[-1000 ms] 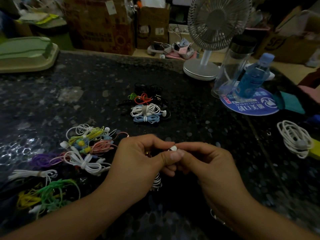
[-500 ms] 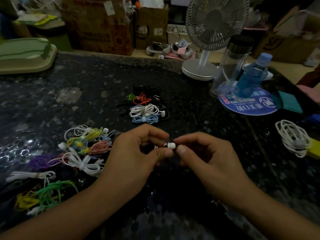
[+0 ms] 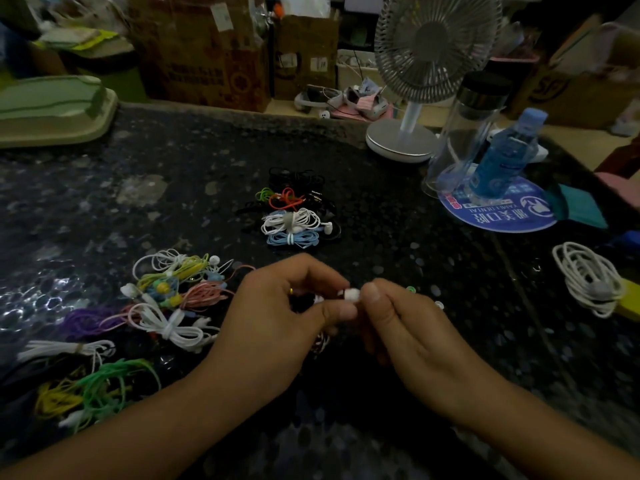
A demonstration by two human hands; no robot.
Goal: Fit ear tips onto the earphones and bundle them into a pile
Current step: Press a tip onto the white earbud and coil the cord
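Over the dark speckled table (image 3: 398, 237), my left hand (image 3: 277, 320) pinches a white earbud between thumb and fingers; its striped cord (image 3: 320, 342) hangs below my palm. My right hand (image 3: 408, 327) pinches a white ear tip (image 3: 352, 294) against that earbud. A tidy pile of bundled earphones (image 3: 292, 216), white, blue, red, green and black, lies beyond my hands. Loose coloured earphones (image 3: 166, 299) sprawl at the left. Small loose ear tips (image 3: 411, 289) lie on the table just past my right hand.
A desk fan (image 3: 426, 74), a clear tumbler (image 3: 464, 133) and a blue bottle (image 3: 502, 154) on a round blue fan-shaped card stand at the back right. A coiled white cable (image 3: 588, 278) lies at the right. A green tray (image 3: 52, 109) sits back left.
My hands have moved slightly apart and away from me. The white ear tip, earlier hidden between my fingertips, now shows between my two thumbs at the earbud.
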